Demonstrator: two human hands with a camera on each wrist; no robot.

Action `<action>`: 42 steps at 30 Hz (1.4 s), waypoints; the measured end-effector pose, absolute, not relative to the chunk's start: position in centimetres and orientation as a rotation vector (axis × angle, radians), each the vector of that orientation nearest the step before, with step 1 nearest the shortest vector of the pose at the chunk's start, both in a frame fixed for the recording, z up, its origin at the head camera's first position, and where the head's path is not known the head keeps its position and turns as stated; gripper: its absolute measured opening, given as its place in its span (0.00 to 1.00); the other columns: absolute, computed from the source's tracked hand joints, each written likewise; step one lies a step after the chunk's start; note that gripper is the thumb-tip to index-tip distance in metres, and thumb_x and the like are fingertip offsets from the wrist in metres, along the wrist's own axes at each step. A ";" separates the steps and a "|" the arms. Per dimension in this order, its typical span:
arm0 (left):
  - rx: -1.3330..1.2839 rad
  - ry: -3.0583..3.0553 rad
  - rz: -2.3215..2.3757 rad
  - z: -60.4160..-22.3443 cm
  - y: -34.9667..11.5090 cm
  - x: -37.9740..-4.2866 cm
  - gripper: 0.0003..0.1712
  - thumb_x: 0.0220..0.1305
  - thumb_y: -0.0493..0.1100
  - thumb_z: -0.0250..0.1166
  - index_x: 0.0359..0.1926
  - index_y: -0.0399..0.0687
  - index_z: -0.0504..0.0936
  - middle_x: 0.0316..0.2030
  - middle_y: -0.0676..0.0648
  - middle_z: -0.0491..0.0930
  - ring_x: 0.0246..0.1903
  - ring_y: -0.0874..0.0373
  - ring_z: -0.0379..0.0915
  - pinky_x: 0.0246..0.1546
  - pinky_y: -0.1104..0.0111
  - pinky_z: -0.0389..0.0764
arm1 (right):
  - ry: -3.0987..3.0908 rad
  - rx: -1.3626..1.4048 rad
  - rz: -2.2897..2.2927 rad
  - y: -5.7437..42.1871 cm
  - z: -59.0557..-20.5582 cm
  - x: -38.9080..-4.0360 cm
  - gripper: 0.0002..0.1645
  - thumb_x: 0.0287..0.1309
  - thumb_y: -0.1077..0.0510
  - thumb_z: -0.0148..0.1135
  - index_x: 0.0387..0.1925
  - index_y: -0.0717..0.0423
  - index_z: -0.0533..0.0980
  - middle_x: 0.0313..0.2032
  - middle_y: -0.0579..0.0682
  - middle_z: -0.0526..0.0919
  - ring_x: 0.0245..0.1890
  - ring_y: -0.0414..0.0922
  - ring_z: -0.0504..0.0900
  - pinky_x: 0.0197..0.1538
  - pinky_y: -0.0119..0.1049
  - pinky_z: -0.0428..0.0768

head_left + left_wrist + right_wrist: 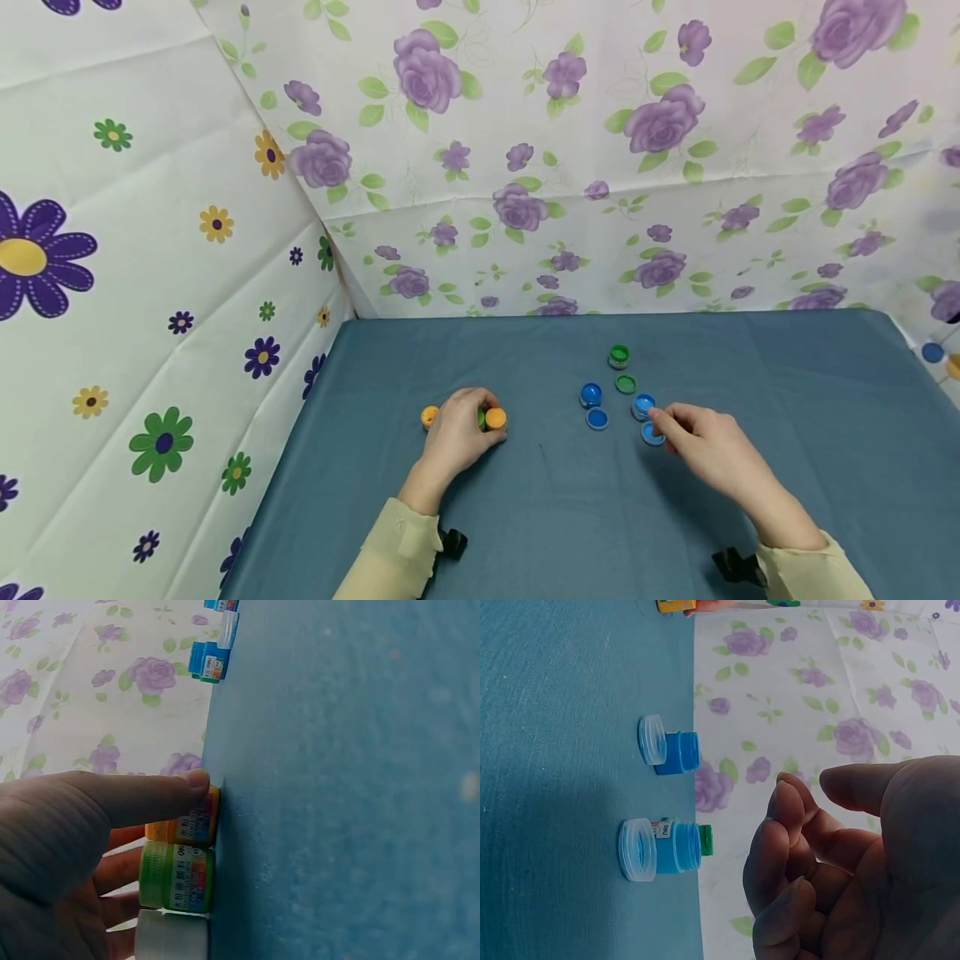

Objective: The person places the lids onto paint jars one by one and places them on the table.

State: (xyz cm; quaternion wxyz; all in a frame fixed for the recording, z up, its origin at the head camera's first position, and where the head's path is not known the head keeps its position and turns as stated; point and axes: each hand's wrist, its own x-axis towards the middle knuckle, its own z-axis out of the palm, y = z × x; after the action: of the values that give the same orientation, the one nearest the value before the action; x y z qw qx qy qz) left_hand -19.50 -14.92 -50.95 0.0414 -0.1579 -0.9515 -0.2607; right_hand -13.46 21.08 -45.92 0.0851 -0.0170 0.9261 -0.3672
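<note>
My left hand (pixel 459 429) bends over a row of small paint jars on the left. Its thumb and fingers are curled round an orange paint jar (pixel 196 817) at the row's right end. Beside that jar stand a green paint jar (pixel 177 876) and a whitish jar (pixel 171 935), with fingers behind them. Over on the right, my right hand (pixel 712 446) hovers above a light blue paint jar (pixel 642 404) and its lid (pixel 651 435). In the right wrist view its fingers are loosely bent, a gap between thumb and forefinger, nothing held.
A darker blue paint jar (pixel 591 393) stands uncapped, its lid (pixel 597 419) in front. Farther back are a green paint jar (pixel 618 358) and its lid (pixel 626 384). An orange-topped jar (pixel 429 417) shows left of my left hand. Flowered cloth (pixel 517 275) hangs behind the blue-covered table (pixel 555 533).
</note>
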 end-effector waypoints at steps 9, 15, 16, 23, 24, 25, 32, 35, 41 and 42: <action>-0.637 -2.798 -0.981 -48.6 -11.4 -19.4 0.34 0.59 0.44 0.84 0.65 0.45 0.84 0.61 0.42 0.83 0.79 0.39 0.56 0.79 0.45 0.56 | 2.765 -0.015 -1.084 22.6 -46.1 -13.4 0.31 0.84 0.33 0.47 0.44 0.52 0.84 0.27 0.50 0.80 0.23 0.49 0.71 0.28 0.42 0.68; -0.668 -2.739 -1.266 -48.3 -7.4 -19.5 0.31 0.67 0.43 0.79 0.68 0.46 0.81 0.60 0.44 0.83 0.76 0.44 0.63 0.73 0.51 0.70 | 2.740 0.002 -1.093 22.9 -46.3 -13.3 0.37 0.81 0.28 0.45 0.45 0.53 0.85 0.28 0.51 0.81 0.25 0.49 0.73 0.30 0.43 0.70; -0.657 -2.738 -1.314 -48.4 -6.7 -19.6 0.31 0.68 0.42 0.78 0.69 0.47 0.80 0.59 0.44 0.84 0.73 0.44 0.66 0.71 0.51 0.72 | 2.740 0.002 -1.094 23.0 -46.3 -13.3 0.37 0.81 0.28 0.45 0.45 0.53 0.85 0.29 0.51 0.81 0.25 0.49 0.73 0.30 0.43 0.71; -0.441 -2.744 -1.568 -50.3 -3.1 -21.1 0.31 0.68 0.38 0.76 0.70 0.46 0.79 0.57 0.43 0.84 0.61 0.42 0.76 0.60 0.50 0.78 | 2.749 -0.007 -1.090 23.2 -46.3 -13.4 0.37 0.81 0.29 0.45 0.44 0.53 0.85 0.28 0.51 0.81 0.25 0.49 0.73 0.30 0.42 0.70; -0.408 -2.762 -1.561 -50.6 -2.8 -21.3 0.31 0.68 0.39 0.77 0.70 0.46 0.79 0.56 0.44 0.84 0.60 0.43 0.76 0.60 0.51 0.78 | 2.749 -0.011 -1.090 23.2 -46.3 -13.4 0.36 0.82 0.29 0.45 0.44 0.53 0.85 0.28 0.50 0.81 0.25 0.48 0.73 0.30 0.42 0.70; -0.381 -2.785 -1.543 -50.9 -2.5 -21.5 0.31 0.68 0.40 0.77 0.70 0.46 0.80 0.55 0.44 0.84 0.60 0.44 0.75 0.60 0.51 0.77 | 2.748 -0.012 -1.092 23.1 -46.3 -13.4 0.36 0.82 0.29 0.45 0.44 0.53 0.85 0.28 0.50 0.81 0.25 0.48 0.72 0.29 0.42 0.70; -0.309 -2.933 -1.372 -52.1 -1.5 -22.1 0.31 0.67 0.47 0.78 0.69 0.47 0.82 0.54 0.48 0.81 0.52 0.52 0.69 0.55 0.58 0.76 | 2.753 -0.012 -1.088 23.1 -46.4 -13.4 0.34 0.82 0.31 0.46 0.45 0.52 0.85 0.28 0.49 0.80 0.24 0.48 0.72 0.29 0.42 0.69; -0.289 -2.938 -1.347 -52.2 -1.3 -22.1 0.29 0.68 0.48 0.78 0.67 0.47 0.84 0.54 0.49 0.82 0.51 0.53 0.69 0.55 0.59 0.75 | 2.752 -0.020 -1.094 23.2 -46.4 -13.4 0.34 0.82 0.31 0.45 0.45 0.52 0.85 0.28 0.49 0.80 0.25 0.48 0.72 0.29 0.42 0.69; -0.265 -2.950 -1.303 -52.2 -0.8 -22.1 0.27 0.68 0.49 0.78 0.65 0.48 0.86 0.53 0.49 0.82 0.49 0.53 0.69 0.54 0.59 0.74 | 2.748 -0.011 -1.089 23.2 -46.3 -13.5 0.35 0.82 0.30 0.45 0.45 0.53 0.85 0.29 0.50 0.81 0.25 0.48 0.73 0.30 0.42 0.71; -0.260 -2.954 -1.291 -52.2 -0.8 -22.1 0.26 0.68 0.49 0.78 0.64 0.49 0.86 0.53 0.49 0.82 0.49 0.53 0.69 0.53 0.59 0.74 | 2.748 -0.012 -1.088 23.1 -46.4 -13.5 0.35 0.82 0.31 0.46 0.45 0.53 0.85 0.29 0.50 0.81 0.25 0.48 0.73 0.30 0.42 0.71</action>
State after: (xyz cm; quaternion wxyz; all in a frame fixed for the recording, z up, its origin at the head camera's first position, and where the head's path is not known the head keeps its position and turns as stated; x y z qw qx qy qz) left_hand -22.06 -0.78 -52.20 -0.0464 -0.0801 -0.9125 -0.3986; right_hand -13.53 23.12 -46.35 0.0926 -0.0040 0.9258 -0.3665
